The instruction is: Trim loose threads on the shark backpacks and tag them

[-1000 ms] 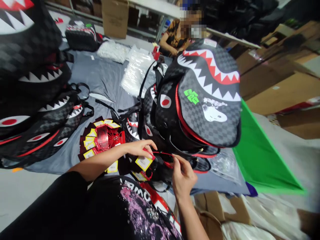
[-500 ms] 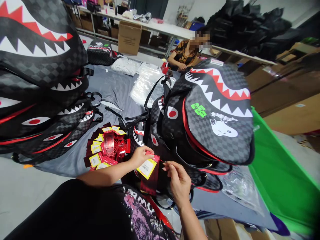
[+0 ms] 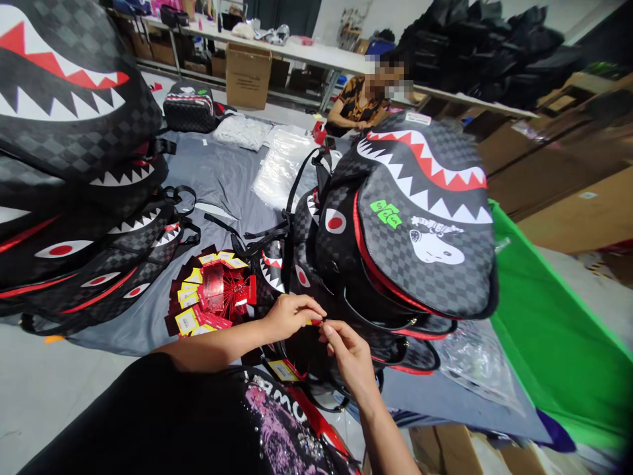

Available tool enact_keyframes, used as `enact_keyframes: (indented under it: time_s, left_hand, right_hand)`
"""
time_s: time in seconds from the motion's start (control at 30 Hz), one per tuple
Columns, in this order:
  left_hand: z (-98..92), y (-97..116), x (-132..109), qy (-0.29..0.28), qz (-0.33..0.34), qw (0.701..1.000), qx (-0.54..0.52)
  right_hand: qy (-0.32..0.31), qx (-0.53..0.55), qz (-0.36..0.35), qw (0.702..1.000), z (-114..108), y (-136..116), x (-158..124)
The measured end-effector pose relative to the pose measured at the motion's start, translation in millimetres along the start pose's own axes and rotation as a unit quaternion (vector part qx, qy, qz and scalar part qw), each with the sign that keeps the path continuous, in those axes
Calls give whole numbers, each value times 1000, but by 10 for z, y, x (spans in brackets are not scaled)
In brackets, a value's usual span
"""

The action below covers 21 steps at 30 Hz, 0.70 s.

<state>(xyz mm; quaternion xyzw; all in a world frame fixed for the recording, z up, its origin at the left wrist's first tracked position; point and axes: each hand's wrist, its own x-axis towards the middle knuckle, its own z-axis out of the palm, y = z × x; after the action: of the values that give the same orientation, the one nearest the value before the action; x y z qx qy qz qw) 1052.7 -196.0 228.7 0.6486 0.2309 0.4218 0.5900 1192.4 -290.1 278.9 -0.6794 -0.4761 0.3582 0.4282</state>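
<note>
My left hand and my right hand meet fingertip to fingertip in front of the right stack of backpacks. Both are closed in a pinch around a thin red hang-tag string, mostly hidden by the fingers. Below them a hang tag with a yellow-edged white label lies tilted; its link to the string cannot be made out. A black checkered backpack with shark teeth and a white cartoon dog tops the right stack. Left of my hands, a bunch of red and yellow hang tags is fanned out on the grey cloth.
Another stack of shark-face backpacks rises at the left. Clear plastic bags lie on the grey cloth. A co-worker sits beyond. A green panel stands at right, and a cardboard box at the back.
My left hand has let the hang tag's label drop from its fingers and moved right, up to my right hand. The label now sits lower and tilted. The view has shifted slightly.
</note>
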Motion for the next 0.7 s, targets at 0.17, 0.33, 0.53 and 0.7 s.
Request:
enact_keyframes:
  time_s: [0.17,0.33,0.53,0.7]
  left_hand:
    - [5,-44,15,-27,-112,988,-98]
    - [-130,-70,-48,-71,-14,994,81]
    - [-162,-83,-69,-95,62,980,160]
    - [-154,-109,-61,-129,68,962,233]
  right_hand:
    - [12,-23,-5,1000,-19,-77,24]
    - [-3,-64,-19,998,-16,-91,35]
    - [-20,-185,-89,979,-30,-88,11]
    - [-40,-237,-125,963,-47,-97,-3]
